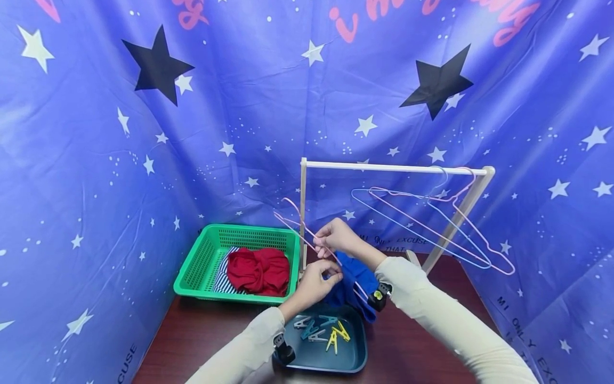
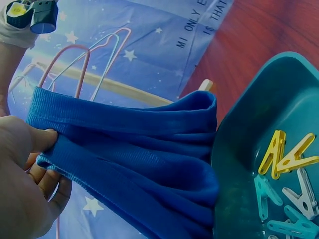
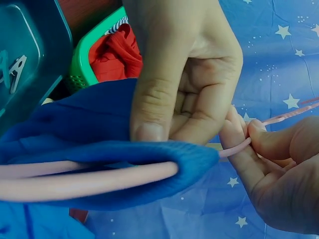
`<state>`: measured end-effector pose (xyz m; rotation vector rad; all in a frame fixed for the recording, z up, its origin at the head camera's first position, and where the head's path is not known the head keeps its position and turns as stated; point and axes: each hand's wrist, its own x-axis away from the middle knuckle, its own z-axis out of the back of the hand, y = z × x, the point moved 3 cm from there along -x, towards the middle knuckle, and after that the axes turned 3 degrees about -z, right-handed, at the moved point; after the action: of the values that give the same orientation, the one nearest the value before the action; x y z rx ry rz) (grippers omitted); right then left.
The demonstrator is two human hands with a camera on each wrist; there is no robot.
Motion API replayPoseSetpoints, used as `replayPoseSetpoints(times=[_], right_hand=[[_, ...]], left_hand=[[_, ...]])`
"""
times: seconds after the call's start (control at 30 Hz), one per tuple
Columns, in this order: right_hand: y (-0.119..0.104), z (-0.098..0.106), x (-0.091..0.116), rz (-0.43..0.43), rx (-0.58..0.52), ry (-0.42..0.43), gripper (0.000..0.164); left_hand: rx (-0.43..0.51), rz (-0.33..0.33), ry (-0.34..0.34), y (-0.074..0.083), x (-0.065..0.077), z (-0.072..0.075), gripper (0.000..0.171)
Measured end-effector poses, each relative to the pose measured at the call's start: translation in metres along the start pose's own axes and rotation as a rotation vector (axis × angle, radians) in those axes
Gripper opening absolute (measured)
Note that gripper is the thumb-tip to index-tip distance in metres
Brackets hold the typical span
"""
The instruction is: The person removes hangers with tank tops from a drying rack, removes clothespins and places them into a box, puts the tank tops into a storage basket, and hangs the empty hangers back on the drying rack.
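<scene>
A pink wire hanger point(image 1: 307, 233) slants across the middle of the head view, partly inside a blue ribbed-edge garment point(image 2: 149, 124). My right hand point(image 3: 286, 174) pinches the hanger wire between thumb and fingers, just outside the cloth. Close below it, my left hand point(image 1: 314, 281) pinches the edge of the blue garment, thumb on one side and fingers behind, as the left wrist view shows. In the right wrist view the hanger's rounded end point(image 3: 99, 181) pokes out of the cloth opening. The lower part of the garment hangs down behind the tray.
A dark tray point(image 1: 361, 352) holds several clothespins point(image 1: 333, 338) in yellow, teal and grey. To the left, a green basket point(image 1: 184, 277) contains red cloth point(image 1: 259, 272) and striped cloth point(image 1: 225, 280). Behind stands a rack point(image 1: 374, 167) with a blue hanger point(image 1: 388, 214) and another pink hanger point(image 1: 489, 234) at its right end.
</scene>
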<state>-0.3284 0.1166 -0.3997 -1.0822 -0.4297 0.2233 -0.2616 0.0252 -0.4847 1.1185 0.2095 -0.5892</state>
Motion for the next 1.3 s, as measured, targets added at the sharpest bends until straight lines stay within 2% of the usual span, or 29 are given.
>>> replayPoseSetpoints(times=[0.17,0.4,0.67,0.87,1.03,1.17,1.3], right_hand=[[-0.002,0.0,0.0,0.073,-0.002,0.007,0.021],[-0.013,0.0,0.004,0.241,0.007,0.077,0.018],[-0.03,0.009,0.025,0.411,-0.02,0.172,0.015],[-0.033,0.027,0.041,0.519,-0.107,0.236,0.016],[-0.035,0.046,0.057,0.553,-0.146,0.292,0.018],[-0.031,0.058,0.07,0.548,-0.109,0.306,0.02],[-0.02,0.067,0.081,0.542,-0.05,0.312,0.02]], left_hand=[[-0.023,-0.012,-0.03,0.001,0.003,-0.004,0.004],[-0.037,0.032,-0.081,0.0,0.007,-0.011,0.005],[-0.059,0.038,-0.044,-0.005,0.005,-0.009,0.005],[-0.066,0.046,-0.016,-0.008,0.003,-0.002,0.003],[-0.065,0.046,0.005,-0.01,0.004,0.003,0.004],[-0.056,0.073,0.03,-0.013,0.005,0.01,0.004],[-0.091,0.118,0.05,-0.017,0.006,0.019,0.004]])
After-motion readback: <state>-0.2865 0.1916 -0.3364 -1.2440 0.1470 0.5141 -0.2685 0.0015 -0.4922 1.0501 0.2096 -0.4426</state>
